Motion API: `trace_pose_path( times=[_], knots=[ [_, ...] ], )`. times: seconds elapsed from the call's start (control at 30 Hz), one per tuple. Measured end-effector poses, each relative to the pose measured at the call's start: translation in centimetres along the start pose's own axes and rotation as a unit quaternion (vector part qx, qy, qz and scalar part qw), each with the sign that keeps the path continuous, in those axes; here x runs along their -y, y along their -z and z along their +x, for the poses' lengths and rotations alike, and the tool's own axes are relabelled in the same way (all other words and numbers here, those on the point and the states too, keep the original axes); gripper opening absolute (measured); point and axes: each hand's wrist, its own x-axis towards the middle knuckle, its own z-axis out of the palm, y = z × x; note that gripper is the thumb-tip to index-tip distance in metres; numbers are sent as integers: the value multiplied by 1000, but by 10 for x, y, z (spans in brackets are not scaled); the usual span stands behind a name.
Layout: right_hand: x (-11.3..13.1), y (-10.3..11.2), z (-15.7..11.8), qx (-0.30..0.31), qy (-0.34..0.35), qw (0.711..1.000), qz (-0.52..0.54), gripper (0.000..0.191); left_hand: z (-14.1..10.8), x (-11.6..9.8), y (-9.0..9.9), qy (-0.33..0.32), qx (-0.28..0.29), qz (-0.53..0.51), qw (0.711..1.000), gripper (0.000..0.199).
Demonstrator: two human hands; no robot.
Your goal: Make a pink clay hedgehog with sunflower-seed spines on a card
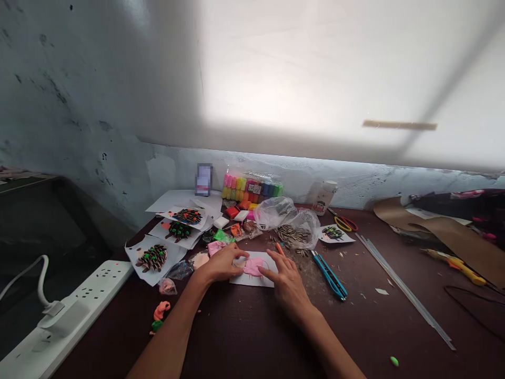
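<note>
A white sheet of paper (252,282) lies on the dark table with a flat patch of pink modelling clay (253,266) spread on it. A paler bit of clay shows at the patch's left end. My left hand (224,265) rests at the paper's left side, thumb and forefinger apart beside the clay. From the right, my right hand (289,280) reaches over the paper with its fingers spread and the thumb at the pink clay's edge. Neither hand grips anything visible. A plastic bag of striped sunflower seeds (294,233) sits just behind the paper.
Seed-covered hedgehog pictures (153,259) are stacked at left, near a white power strip (94,295). Coloured clay packs (252,188) stand at the back. Teal-handled scissors (330,276), glue sticks (406,289) and a yellow glue gun (465,269) lie at right.
</note>
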Motion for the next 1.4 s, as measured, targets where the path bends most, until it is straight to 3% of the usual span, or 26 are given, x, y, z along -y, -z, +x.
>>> trace_pose_path(
  times=[0.17, 0.43, 0.67, 0.97, 1.07, 1.17, 1.27, 1.4],
  knots=[
    [0, -2, 1, 41, -29, 999, -21, 41, 1, 0, 0, 0, 5, -3, 1000, 50],
    [2, -3, 3, 14, -51, 998, -28, 44, 1, 0, 0, -2, 0, 3, 1000, 50],
    [2, -3, 9, 64, -55, 995, -53, 41, 0, -2, 0, -5, 0, 3, 1000, 50],
    [-2, -5, 4, 68, -77, 994, -34, 38, 0, -1, 2, -10, -21, -3, 1000, 49],
    [-2, -5, 4, 61, -78, 995, -27, 37, 2, -6, 4, -26, -77, -36, 996, 39],
    [0, -6, 5, 41, -74, 996, -18, 37, 3, -16, 0, -85, -115, -57, 988, 26],
    [-1, -8, 4, 21, -74, 997, 0, 39, 4, -24, -9, -138, -89, -38, 986, 23],
    [-4, -15, 3, -21, -85, 995, 40, 48, 5, -26, -17, -126, -54, 7, 991, 22]
  ],
)
